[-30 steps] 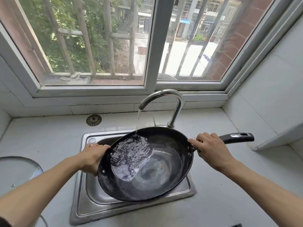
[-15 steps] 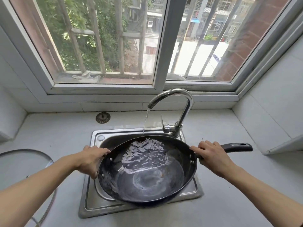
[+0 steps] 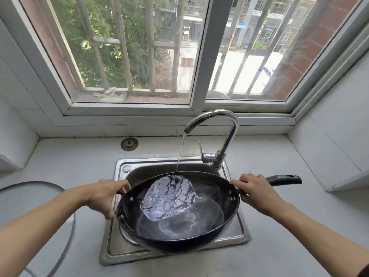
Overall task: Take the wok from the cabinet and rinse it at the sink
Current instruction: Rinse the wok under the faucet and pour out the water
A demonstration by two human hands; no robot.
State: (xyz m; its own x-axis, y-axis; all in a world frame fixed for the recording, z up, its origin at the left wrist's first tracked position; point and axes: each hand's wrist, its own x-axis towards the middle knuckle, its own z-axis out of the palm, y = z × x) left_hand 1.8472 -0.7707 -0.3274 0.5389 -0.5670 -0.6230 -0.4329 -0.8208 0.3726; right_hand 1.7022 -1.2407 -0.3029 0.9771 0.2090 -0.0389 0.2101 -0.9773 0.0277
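Note:
A black wok (image 3: 211,226) hangs over the steel sink (image 3: 119,252), tilted with its far rim up. My left hand (image 3: 105,194) grips the small helper handle on its left rim. My right hand (image 3: 256,191) is closed around the long black handle (image 3: 285,179), which points right. A thin stream of water runs from the chrome tap (image 3: 229,124) onto the far inner wall, and water spreads and pools inside the wok.
A glass lid (image 3: 60,196) lies on the white counter at the left. A round drain strainer (image 3: 129,144) sits on the counter behind the sink. A white tiled wall and ledge (image 3: 349,182) close the right side. A barred window is straight ahead.
The wok has tipped from leaning left to leaning toward me, so the sheet of water has swung to the far inner wall. Both hands keep their grips.

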